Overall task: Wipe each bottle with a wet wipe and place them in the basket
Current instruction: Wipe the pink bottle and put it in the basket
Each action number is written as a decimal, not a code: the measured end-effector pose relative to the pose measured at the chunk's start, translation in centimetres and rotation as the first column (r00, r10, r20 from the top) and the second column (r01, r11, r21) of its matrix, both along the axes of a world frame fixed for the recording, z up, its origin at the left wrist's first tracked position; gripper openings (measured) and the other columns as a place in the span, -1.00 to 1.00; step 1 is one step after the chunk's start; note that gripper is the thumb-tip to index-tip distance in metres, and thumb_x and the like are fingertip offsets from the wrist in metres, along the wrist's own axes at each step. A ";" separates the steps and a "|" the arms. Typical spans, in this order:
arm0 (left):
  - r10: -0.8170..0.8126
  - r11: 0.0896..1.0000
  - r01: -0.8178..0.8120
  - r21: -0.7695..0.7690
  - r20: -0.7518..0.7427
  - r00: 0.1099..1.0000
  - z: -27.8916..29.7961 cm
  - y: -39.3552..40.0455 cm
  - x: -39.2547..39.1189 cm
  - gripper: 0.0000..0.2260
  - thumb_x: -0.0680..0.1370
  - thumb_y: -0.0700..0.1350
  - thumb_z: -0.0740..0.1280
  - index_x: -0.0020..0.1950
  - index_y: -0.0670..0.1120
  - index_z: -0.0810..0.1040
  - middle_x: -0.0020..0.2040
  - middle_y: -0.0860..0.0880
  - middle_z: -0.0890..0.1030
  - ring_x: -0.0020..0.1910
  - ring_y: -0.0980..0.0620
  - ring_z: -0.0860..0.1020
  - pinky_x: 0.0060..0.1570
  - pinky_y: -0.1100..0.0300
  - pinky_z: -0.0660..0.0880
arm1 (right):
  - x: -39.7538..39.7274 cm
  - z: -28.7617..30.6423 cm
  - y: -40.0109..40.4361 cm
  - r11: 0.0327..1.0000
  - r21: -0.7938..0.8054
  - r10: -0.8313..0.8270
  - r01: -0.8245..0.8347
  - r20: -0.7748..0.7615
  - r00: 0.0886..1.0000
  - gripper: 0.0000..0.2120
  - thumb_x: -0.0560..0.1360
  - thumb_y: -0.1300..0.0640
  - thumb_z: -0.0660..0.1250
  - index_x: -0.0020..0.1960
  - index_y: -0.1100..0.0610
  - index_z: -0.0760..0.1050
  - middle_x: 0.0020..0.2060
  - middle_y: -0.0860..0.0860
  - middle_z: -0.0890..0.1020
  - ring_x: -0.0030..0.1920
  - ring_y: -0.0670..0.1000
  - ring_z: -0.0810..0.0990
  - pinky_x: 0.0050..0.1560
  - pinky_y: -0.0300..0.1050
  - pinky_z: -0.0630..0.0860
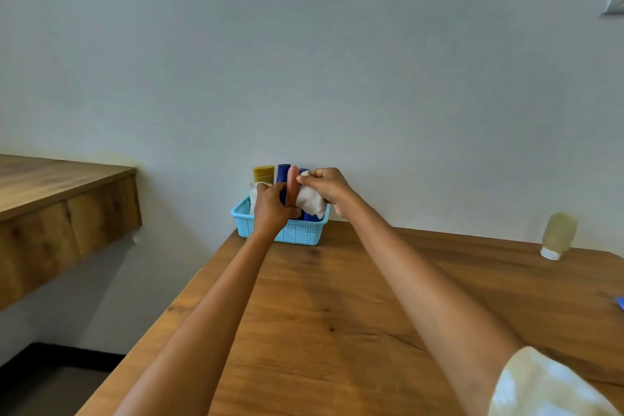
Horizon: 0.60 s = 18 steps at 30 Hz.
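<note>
Your left hand (pixel 270 209) grips the lower part of a pink bottle (pixel 292 183), holding it upright over the light blue basket (pixel 297 232). Your right hand (pixel 329 186) pinches a white wet wipe (pixel 311 201) against the bottle's right side, fingers curled round the bunched cloth, which hangs down over the basket's rim. The basket sits at the far edge of the wooden table (pixel 337 314), against the wall. Standing in it behind your hands are a yellow bottle (pixel 263 174) at the left and a dark blue bottle (pixel 283 173) just beside it; something white shows at the basket's left, behind your left hand, and you cannot tell what it is. Well apart to the right, near the wall, a pale yellowish bottle (pixel 559 235) stands on its white cap on the table.
</note>
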<state>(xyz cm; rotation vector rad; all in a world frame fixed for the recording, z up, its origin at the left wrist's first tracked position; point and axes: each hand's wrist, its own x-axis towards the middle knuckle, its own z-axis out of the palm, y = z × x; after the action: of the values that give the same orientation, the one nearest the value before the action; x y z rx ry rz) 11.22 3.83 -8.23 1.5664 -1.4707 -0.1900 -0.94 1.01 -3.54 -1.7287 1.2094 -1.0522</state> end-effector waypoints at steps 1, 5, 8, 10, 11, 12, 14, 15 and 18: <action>0.012 1.000 -0.012 0.010 0.024 1.000 0.0 -0.3 0.3 -0.73 0.32 -0.26 0.50 -0.04 -0.18 0.53 -0.08 -0.10 0.46 -0.20 -0.06 0.47 -0.19 0.15 0.40 | 0.5 -0.2 -0.5 1.000 0.017 -0.008 0.007 0.022 1.000 -0.77 0.47 0.04 0.39 0.01 0.19 0.58 0.03 0.15 0.65 0.06 0.10 0.60 0.06 -0.01 0.54; 0.041 0.999 -0.043 0.028 0.076 0.996 -0.4 -1.7 1.0 -0.87 0.40 -0.34 0.37 -0.11 -0.20 0.49 -0.20 -0.09 0.49 -0.15 -0.12 0.51 -0.22 0.13 0.37 | 2.2 -1.0 -2.4 0.997 0.078 -0.033 0.029 0.056 0.998 -0.87 0.47 0.10 0.37 -0.03 0.14 0.57 0.02 0.12 0.64 0.07 0.11 0.60 0.13 0.07 0.55; 0.070 0.997 -0.071 0.008 0.085 0.994 -1.4 -2.8 1.5 -0.91 0.46 -0.31 0.30 -0.13 -0.15 0.44 -0.15 -0.13 0.52 -0.08 -0.16 0.53 -0.14 0.06 0.42 | 3.3 -2.2 -3.7 0.991 0.125 -0.046 0.044 0.017 0.999 -0.92 0.48 0.11 0.33 -0.18 0.04 0.53 0.03 0.12 0.63 0.08 0.12 0.58 0.17 0.10 0.53; 0.086 0.996 -0.086 -0.011 0.073 0.994 -1.7 -3.4 1.8 -0.93 0.50 -0.27 0.27 -0.04 -0.19 0.48 -0.08 -0.18 0.57 -0.05 -0.17 0.53 -0.08 0.02 0.43 | 3.9 -3.1 -4.6 0.986 0.157 -0.055 0.053 0.003 0.999 -0.94 0.48 0.12 0.31 -0.12 0.07 0.55 0.04 0.12 0.63 0.09 0.12 0.57 0.18 0.10 0.52; 0.094 0.996 -0.094 -0.006 0.070 0.993 -1.8 -3.6 1.9 -0.89 0.51 -0.25 0.27 0.02 -0.19 0.49 -0.04 -0.18 0.58 -0.03 -0.17 0.54 -0.04 0.01 0.43 | 4.1 -3.4 -5.0 0.981 0.183 -0.063 0.060 0.011 0.998 -0.89 0.48 0.13 0.31 -0.03 0.10 0.56 0.04 0.13 0.62 0.08 0.12 0.57 0.18 0.10 0.52; 0.103 0.995 -0.103 0.005 0.071 0.992 -2.0 -3.7 2.1 -0.86 0.52 -0.23 0.26 0.07 -0.18 0.49 -0.02 -0.17 0.59 -0.01 -0.16 0.54 -0.02 0.01 0.42 | 4.4 -3.8 -5.4 0.976 0.207 -0.072 0.067 0.018 0.997 -0.83 0.47 0.13 0.31 0.04 0.13 0.56 0.05 0.14 0.62 0.07 0.12 0.57 0.18 0.10 0.52; 0.124 0.992 -0.127 0.028 0.084 0.989 -2.4 -3.9 2.4 -0.82 0.54 -0.20 0.25 0.14 -0.15 0.49 0.00 -0.15 0.60 0.00 -0.14 0.55 -0.02 0.05 0.42 | 4.7 -4.1 -5.7 0.969 0.236 -0.075 0.072 0.005 0.997 -0.77 0.48 0.13 0.31 0.10 0.17 0.55 0.03 0.16 0.62 0.06 0.12 0.58 0.18 0.09 0.52; 0.134 0.990 -0.138 0.034 0.095 0.986 -2.6 -4.0 2.6 -0.82 0.55 -0.19 0.25 0.14 -0.15 0.49 0.00 -0.14 0.61 -0.01 -0.13 0.55 -0.01 0.06 0.44 | 4.8 -4.3 -5.8 0.966 0.248 -0.079 0.078 -0.006 0.997 -0.76 0.49 0.13 0.30 0.11 0.19 0.55 0.03 0.16 0.62 0.05 0.12 0.58 0.18 0.06 0.52; 0.145 0.988 -0.149 0.033 0.101 0.984 -3.3 -4.3 2.7 -0.83 0.54 -0.17 0.27 0.12 -0.13 0.49 -0.01 -0.13 0.61 -0.03 -0.10 0.54 0.11 -0.03 0.45 | 4.9 -4.7 -5.8 0.952 0.290 -0.098 0.095 -0.005 0.995 -0.76 0.51 0.13 0.30 0.14 0.20 0.53 0.04 0.16 0.60 0.06 0.11 0.56 0.13 -0.01 0.51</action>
<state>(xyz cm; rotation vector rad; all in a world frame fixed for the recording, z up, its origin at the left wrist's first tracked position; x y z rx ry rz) 13.97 -0.44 -11.48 1.7307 -1.4262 -0.0574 3.97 -4.77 -8.25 -1.4490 1.3789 -0.8866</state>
